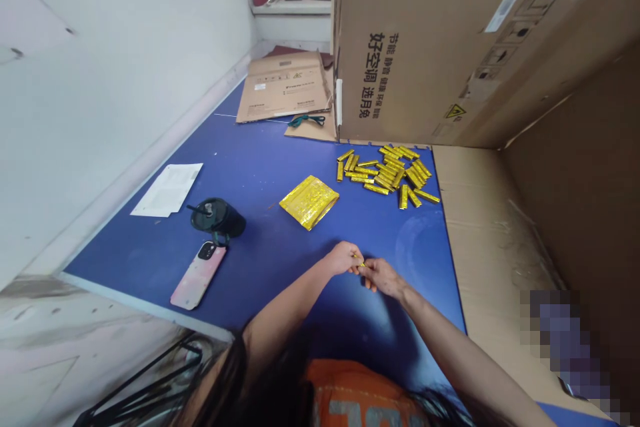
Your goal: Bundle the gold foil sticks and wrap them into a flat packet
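Close together above the blue tabletop, my left hand (pixel 345 258) and my right hand (pixel 382 276) both pinch a small piece of gold foil paper (pixel 360 263). My fingers cover most of it, so its full shape is hidden. Just beyond my hands lies a flat stack of gold foil paper sheets (pixel 310 201), set askew on the table. Farther off to the right, several narrow folded gold foil pieces (pixel 393 170) form a loose heap, some of them overlapping.
On the left of the blue table (pixel 260 267) are a dark cup with a straw (pixel 219 217), a pink phone (pixel 197 277) and white paper (pixel 169 190). Flattened cardboard (pixel 285 90) lies at the back. A large cardboard box (pixel 420 47) stands behind the gold heap.
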Motion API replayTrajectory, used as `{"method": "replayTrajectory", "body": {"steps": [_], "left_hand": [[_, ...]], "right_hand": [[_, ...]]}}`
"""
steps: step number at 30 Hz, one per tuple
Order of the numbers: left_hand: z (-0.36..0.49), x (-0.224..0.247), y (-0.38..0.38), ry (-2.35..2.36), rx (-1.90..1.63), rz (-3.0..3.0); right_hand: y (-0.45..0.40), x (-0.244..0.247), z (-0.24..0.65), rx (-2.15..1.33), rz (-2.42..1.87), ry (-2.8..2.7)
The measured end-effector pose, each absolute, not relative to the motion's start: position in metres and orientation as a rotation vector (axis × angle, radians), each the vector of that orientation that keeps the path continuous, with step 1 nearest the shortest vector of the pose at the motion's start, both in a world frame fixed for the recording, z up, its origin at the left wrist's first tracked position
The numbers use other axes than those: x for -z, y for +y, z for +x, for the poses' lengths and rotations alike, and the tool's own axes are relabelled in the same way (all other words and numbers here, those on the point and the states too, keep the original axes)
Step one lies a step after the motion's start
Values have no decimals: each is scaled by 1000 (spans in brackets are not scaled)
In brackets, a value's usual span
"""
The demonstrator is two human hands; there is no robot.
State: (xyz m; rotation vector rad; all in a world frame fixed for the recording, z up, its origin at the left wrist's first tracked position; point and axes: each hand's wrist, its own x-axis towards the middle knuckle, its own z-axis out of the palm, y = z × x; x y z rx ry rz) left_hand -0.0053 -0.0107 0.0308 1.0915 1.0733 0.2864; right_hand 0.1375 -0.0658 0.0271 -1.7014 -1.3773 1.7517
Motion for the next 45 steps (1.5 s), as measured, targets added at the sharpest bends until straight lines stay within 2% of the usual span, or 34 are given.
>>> {"method": "replayTrajectory", "body": {"steps": [19,24,34,45], "left_hand": [[-14,-19,-12,1217,-653,834],[-14,-21,-11,1194,-699,770],[13,-23,-26,1084,-742,675],[3,-23,-3,1248,-802,739]], "right_hand": [[-71,-28,123,-1696,-1692,-1279],[-72,-25,119,-1701,-1677,-1279],[-71,-23,113,-1474,-1684,-1206],[-68,-33,111,-1523,-1683,-1172]]}}
